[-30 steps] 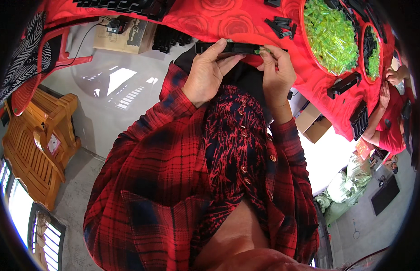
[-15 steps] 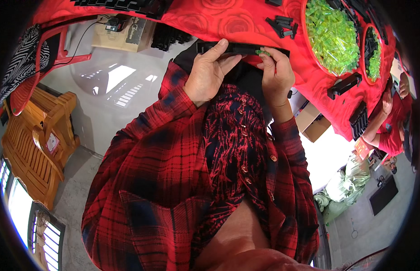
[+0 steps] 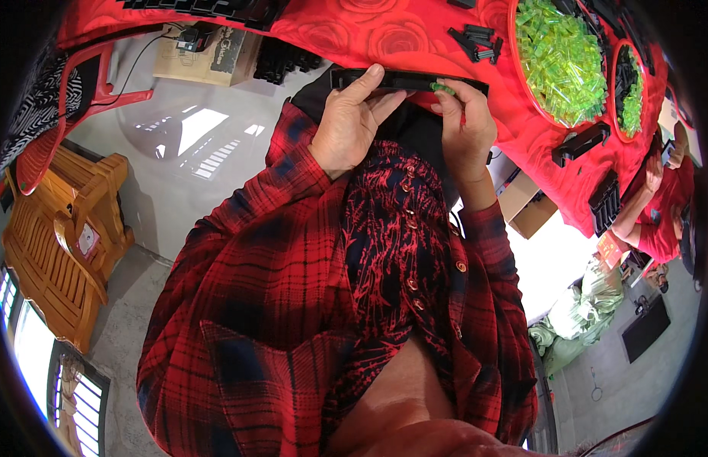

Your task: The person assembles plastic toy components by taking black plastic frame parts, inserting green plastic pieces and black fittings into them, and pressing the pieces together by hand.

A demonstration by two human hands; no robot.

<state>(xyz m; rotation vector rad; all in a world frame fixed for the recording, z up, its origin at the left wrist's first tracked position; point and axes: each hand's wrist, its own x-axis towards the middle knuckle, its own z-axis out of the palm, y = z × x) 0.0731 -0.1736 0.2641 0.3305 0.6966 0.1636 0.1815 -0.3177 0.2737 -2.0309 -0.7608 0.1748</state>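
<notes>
A long, narrow black plastic bar [image 3: 407,79] lies level above my lap, near the table's edge. My left hand [image 3: 345,129] grips it left of its middle, with the thumb along the near side and the other fingers partly hidden beneath. Over the bar's right part, my right hand [image 3: 470,129] pinches a small translucent green piece [image 3: 442,88] between thumb and fingertips. The piece is at the bar; whether it sits inside cannot be made out.
On the red rose-patterned cloth [image 3: 400,38] stand a large tub of green pieces [image 3: 559,68] and a smaller tub [image 3: 629,107] of black and green parts. Loose black parts [image 3: 476,44] lie nearby. At the right, a co-worker's arm [image 3: 634,209] reaches up. A wooden chair [image 3: 57,244] stands left.
My hands, the bar and the green piece stay almost in place. At the far right, the co-worker's hands have shifted slightly.
</notes>
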